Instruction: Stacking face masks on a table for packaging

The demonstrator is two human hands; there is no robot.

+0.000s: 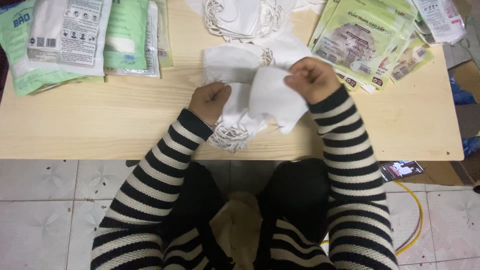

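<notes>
On the wooden counter [125, 120], left hand [209, 101] and right hand [311, 80] pinch 1 white mask [272, 97]; its loose ear loops [227, 136] could snag, I judge.

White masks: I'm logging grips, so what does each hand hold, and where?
Both hold white masks: right hand pinches the top edge, left hand grips the left side.

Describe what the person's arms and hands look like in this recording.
Both arms wear long knitted sleeves with black and cream horizontal stripes, ending in black ribbed cuffs at the wrists. The left hand and right hand are bare, without gloves; no rings or watch can be made out.
</notes>
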